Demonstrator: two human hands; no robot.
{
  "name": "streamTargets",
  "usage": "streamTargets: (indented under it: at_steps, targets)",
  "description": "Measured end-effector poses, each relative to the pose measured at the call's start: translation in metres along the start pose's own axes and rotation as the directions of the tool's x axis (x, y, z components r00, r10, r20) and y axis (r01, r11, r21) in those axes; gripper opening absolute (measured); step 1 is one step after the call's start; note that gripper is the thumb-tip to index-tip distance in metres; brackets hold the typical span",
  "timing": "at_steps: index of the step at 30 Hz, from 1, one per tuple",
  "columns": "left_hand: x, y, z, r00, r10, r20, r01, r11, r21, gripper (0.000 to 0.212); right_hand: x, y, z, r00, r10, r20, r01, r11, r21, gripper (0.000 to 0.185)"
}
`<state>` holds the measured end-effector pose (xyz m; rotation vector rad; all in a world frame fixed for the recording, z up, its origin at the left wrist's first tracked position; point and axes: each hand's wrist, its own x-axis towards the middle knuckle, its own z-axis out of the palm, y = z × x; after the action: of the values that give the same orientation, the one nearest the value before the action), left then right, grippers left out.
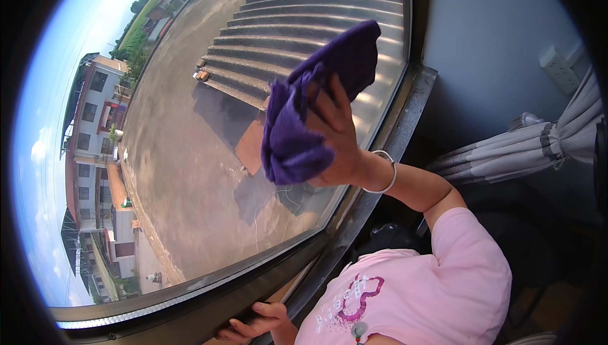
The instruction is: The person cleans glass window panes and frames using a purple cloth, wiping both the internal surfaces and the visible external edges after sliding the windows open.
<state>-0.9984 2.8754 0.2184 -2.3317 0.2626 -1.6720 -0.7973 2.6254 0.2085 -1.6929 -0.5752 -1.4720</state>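
My right hand (335,141), with a white bangle (392,174) at the wrist, holds a bunched purple cloth (299,141) against the window glass (199,193). Part of the cloth spreads out beyond my fingers, and folds of it hang beside the palm. Lower in view, my left hand (259,321) grips the edge of the dark window frame (190,316), its fingers and thumb lying on the frame's face. The rest of that hand is partly hidden by the frame and cut by the picture's bottom.
A metal sill (399,122) runs along the pane. Right of it are a tied-back striped curtain (508,150) and a socket strip (560,69) on the wall. Beyond the glass lie corrugated roofing (313,22), a concrete surface (175,155), a brown board (249,143) and buildings (95,122).
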Motion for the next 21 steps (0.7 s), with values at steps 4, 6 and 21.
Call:
streamTargets:
  at_steps: [4,6,21]
  targets:
    - [0.004,0.0,-0.012,0.998,-0.032,0.055,0.031,0.999,0.025,0.049,-0.079,-0.057,-0.019,0.786,-0.299,0.541,0.127,0.935,0.332,0.035]
    - [0.0,-0.009,-0.011,1.0,-0.028,0.014,0.028,0.999,-0.023,0.05,-0.078,-0.042,-0.025,0.704,-0.245,0.667,-0.015,0.934,0.358,0.036]
    - [-0.007,-0.022,-0.004,0.998,0.041,-0.043,-0.042,0.999,-0.028,0.054,0.08,-0.06,0.034,0.972,-0.235,0.019,0.231,0.965,0.124,0.032]
